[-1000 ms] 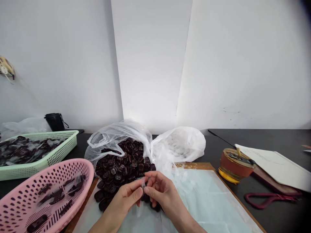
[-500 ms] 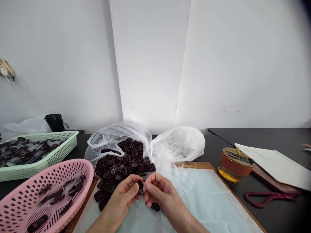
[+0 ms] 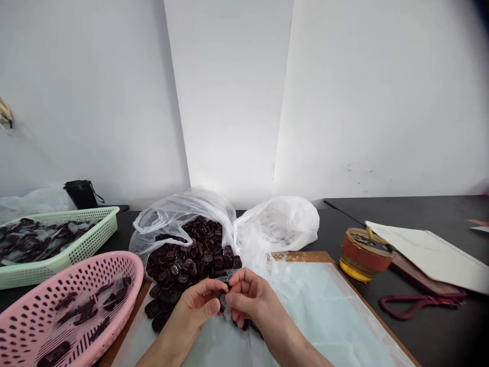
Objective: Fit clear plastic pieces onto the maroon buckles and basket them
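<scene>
My left hand (image 3: 193, 310) pinches a small dark piece (image 3: 222, 300) between thumb and fingers. Touching it from the other side, my right hand (image 3: 254, 300) has its thumb and forefinger pressed on a thin clear sleeve (image 3: 226, 312). Both hands meet over the pale sheet (image 3: 309, 306) on a brown board. Just behind them lies a heap of glossy dark brown pieces (image 3: 198, 255), spilling from a clear plastic bag (image 3: 168, 214). More dark pieces sit partly hidden below my right fingers.
At the left are a pink basket (image 3: 130, 260) and a green basket (image 3: 93, 239), both holding dark pieces, with a black cup (image 3: 81, 193) behind. A white bag (image 3: 282, 224) stands at centre back. To the right lie a tape roll (image 3: 364, 255), red-handled scissors (image 3: 408, 305) and an open notebook (image 3: 431, 252).
My right fingers have shifted onto the piece and its sleeve, and my left thumb has moved slightly. The whole view has turned a little to the right.
</scene>
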The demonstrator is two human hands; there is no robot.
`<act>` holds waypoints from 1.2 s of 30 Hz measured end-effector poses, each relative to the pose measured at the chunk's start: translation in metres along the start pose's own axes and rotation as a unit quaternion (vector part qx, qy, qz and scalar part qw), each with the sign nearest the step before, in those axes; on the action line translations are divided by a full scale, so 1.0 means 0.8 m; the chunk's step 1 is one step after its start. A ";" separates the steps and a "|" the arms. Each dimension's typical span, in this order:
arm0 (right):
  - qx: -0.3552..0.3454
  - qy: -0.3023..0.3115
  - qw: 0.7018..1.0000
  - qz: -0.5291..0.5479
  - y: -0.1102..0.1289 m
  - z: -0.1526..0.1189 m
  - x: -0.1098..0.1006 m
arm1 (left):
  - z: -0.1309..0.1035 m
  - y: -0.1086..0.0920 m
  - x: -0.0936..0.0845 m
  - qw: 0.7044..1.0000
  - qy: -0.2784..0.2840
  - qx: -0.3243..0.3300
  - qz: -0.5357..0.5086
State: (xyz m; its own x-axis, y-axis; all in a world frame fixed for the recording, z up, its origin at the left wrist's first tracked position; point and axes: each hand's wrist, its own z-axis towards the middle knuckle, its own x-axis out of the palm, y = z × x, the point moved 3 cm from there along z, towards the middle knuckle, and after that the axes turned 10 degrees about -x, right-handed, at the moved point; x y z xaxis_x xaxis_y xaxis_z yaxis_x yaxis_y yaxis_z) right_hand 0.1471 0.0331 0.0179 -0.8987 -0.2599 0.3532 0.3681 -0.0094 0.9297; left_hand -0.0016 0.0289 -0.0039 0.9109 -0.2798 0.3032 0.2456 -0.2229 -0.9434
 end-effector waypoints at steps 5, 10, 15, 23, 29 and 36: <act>-0.005 0.002 1.000 -0.023 0.000 -0.001 0.001 | 0.001 0.005 -0.003 1.000 -0.020 0.007 -0.002; -0.010 0.001 0.999 -0.037 -0.004 0.000 0.001 | 0.000 0.002 -0.002 0.999 -0.019 0.009 0.026; -0.024 0.002 0.999 -0.032 -0.007 0.004 0.000 | -0.002 -0.002 -0.001 0.999 -0.029 0.012 0.024; -0.054 -0.005 0.997 -0.049 -0.010 0.002 0.000 | 0.004 0.003 -0.009 0.997 -0.043 0.033 0.053; -0.078 -0.010 0.996 -0.052 -0.008 0.000 0.000 | -0.004 -0.009 -0.003 0.994 -0.071 0.021 0.081; -0.093 -0.006 0.989 -0.116 -0.007 -0.001 -0.003 | -0.007 -0.010 0.001 0.993 -0.093 -0.011 0.075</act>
State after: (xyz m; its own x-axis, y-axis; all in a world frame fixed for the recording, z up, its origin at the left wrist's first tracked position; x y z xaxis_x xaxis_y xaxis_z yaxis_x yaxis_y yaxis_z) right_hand 0.1471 0.0328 0.0116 -0.9664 -0.2190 0.1343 0.1878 -0.2458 0.9509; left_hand -0.0047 0.0253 0.0049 0.9826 -0.1354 0.1273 0.0967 -0.2126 -0.9723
